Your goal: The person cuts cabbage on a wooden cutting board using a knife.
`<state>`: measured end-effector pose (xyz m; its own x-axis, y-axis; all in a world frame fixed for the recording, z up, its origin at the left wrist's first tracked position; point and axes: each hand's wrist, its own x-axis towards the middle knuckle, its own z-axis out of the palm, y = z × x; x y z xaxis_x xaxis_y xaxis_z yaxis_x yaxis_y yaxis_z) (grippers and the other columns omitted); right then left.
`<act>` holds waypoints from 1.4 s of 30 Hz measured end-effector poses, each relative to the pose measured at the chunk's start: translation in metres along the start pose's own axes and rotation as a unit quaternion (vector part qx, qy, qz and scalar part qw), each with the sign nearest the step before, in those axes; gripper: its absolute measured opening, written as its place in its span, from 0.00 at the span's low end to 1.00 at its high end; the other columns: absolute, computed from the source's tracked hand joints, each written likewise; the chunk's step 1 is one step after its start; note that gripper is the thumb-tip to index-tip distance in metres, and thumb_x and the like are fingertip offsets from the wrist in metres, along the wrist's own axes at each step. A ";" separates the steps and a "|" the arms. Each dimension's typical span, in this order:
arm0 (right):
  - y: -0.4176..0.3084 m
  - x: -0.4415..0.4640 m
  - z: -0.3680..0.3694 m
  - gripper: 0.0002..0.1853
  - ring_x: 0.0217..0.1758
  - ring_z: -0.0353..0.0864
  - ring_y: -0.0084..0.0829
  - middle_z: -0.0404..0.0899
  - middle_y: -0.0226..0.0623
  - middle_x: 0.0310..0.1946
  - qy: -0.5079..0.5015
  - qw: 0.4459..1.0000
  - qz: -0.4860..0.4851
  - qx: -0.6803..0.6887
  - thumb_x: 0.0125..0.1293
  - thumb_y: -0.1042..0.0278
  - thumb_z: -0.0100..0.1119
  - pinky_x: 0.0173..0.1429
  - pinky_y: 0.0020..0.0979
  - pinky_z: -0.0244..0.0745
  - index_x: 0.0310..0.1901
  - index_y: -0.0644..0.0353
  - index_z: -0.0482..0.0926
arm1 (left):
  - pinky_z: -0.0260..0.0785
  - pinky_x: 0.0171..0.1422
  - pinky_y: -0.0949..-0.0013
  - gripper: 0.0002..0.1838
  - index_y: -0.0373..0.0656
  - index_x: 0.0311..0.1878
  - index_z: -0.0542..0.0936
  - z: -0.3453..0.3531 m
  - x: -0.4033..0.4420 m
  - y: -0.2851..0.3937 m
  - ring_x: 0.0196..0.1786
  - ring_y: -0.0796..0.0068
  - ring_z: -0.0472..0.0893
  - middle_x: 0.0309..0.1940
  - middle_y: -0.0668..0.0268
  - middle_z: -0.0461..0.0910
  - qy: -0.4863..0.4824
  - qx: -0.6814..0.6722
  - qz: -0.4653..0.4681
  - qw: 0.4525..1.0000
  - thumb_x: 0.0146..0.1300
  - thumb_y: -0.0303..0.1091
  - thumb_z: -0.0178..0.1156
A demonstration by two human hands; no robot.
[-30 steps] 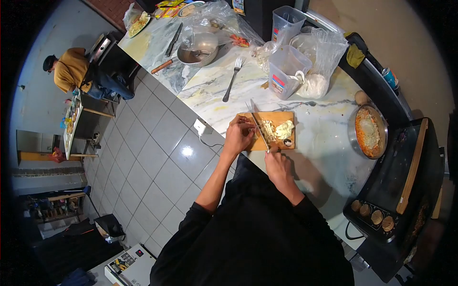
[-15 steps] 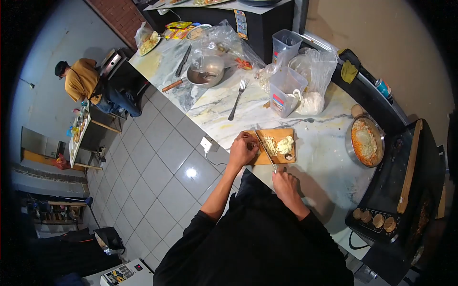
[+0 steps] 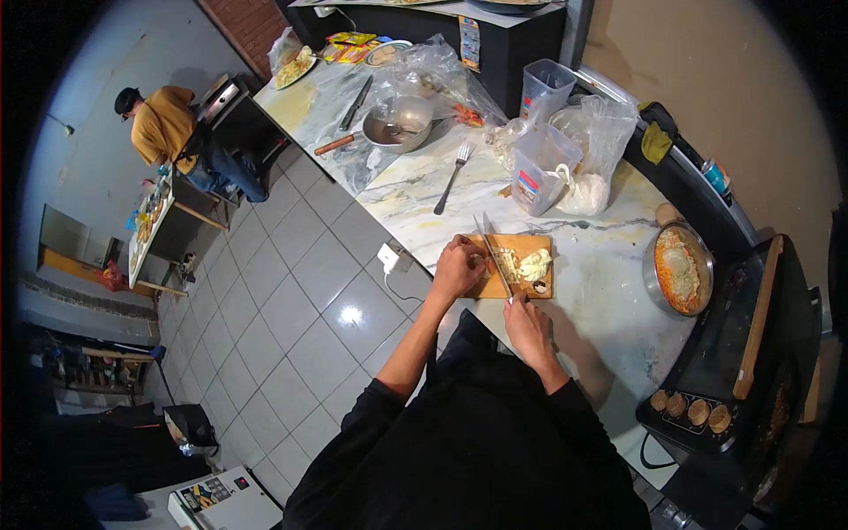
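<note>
My right hand [image 3: 528, 329] grips the handle of a knife [image 3: 496, 261]. Its blade lies over a small wooden cutting board [image 3: 533, 241], with the tip reaching past the board's far edge. Left of the blade, my left hand [image 3: 459, 268] has its fingers curled down onto the board. They seem to press on a small pale piece, mostly hidden under the fingertips. Right of the blade is a heap of chopped pale-yellow food [image 3: 534, 263]. A small dark-and-white piece [image 3: 541, 287] rests near the board's lower right corner.
Beyond the board are a fork [image 3: 453, 178], a saucepan [image 3: 397, 132], another knife [image 3: 356, 102] and plastic containers [image 3: 541, 172]. At right, a metal bowl of shredded food [image 3: 678, 269] stands beside a black griddle [image 3: 707, 353]. Another person [image 3: 190, 141] stands at the far left.
My right hand and the knife have moved forward, away from me, so the tip now extends past the board. My left hand stays on the board. The whole view has shifted slightly.
</note>
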<state>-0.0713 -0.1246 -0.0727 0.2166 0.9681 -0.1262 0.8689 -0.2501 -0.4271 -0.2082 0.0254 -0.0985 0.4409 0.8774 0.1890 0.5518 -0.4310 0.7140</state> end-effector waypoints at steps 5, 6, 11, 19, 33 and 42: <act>-0.003 0.001 0.001 0.17 0.35 0.83 0.58 0.82 0.56 0.28 0.003 1.000 0.017 -0.001 0.74 0.57 0.48 0.39 0.54 0.77 0.42 0.67 0.73 | 0.74 0.51 0.53 0.10 0.43 0.39 0.87 0.004 0.003 -0.006 0.45 0.49 0.81 0.43 0.49 0.80 0.017 0.018 0.056 0.998 0.51 0.32 0.68; -0.003 -0.002 -0.003 0.17 0.34 0.83 0.58 0.82 0.56 0.28 0.001 1.000 0.008 0.000 0.74 0.57 0.49 0.39 0.54 0.77 0.42 0.67 0.73 | 0.74 0.51 0.52 0.11 0.44 0.40 0.86 0.005 0.004 -0.007 0.45 0.49 0.80 0.43 0.50 0.80 0.017 0.026 0.064 0.997 0.53 0.32 0.68; -0.001 -0.012 -0.003 0.16 0.35 0.85 0.54 0.83 0.53 0.29 0.001 1.000 0.028 -0.013 0.74 0.58 0.50 0.40 0.51 0.78 0.38 0.65 0.75 | 0.72 0.51 0.52 0.11 0.46 0.42 0.84 0.010 0.004 -0.011 0.47 0.51 0.79 0.44 0.54 0.77 -0.002 0.060 0.056 0.997 0.56 0.36 0.67; 0.002 -0.015 0.003 0.15 0.32 0.84 0.56 0.82 0.53 0.27 0.028 0.999 0.022 0.022 0.73 0.59 0.51 0.38 0.51 0.77 0.38 0.65 0.76 | 0.69 0.53 0.54 0.13 0.49 0.47 0.83 0.010 0.002 -0.011 0.50 0.54 0.77 0.46 0.56 0.76 0.006 0.050 0.055 0.997 0.59 0.39 0.66; -0.003 0.000 0.001 0.16 0.28 0.82 0.58 0.79 0.56 0.22 -0.018 0.994 0.002 0.108 0.74 0.59 0.50 0.32 0.53 0.75 0.39 0.67 0.74 | 0.75 0.57 0.58 0.27 0.39 0.57 0.79 -0.025 -0.022 0.019 0.52 0.57 0.81 0.52 0.55 0.77 -0.048 -0.104 -0.077 0.990 0.54 0.34 0.74; 0.008 0.007 -0.009 0.16 0.28 0.81 0.58 0.79 0.56 0.23 -0.066 0.993 0.044 0.086 0.74 0.58 0.50 0.34 0.53 0.75 0.40 0.67 0.74 | 0.74 0.59 0.59 0.23 0.37 0.53 0.81 -0.008 -0.022 0.018 0.54 0.49 0.80 0.53 0.53 0.79 -0.005 -0.077 -0.056 0.995 0.52 0.29 0.73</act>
<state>-0.0587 -0.1194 -0.0686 0.2187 0.9344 -0.2811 0.7575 -0.3442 -0.5548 -0.2134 0.0002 -0.0848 0.3908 0.9154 0.0967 0.4829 -0.2933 0.8251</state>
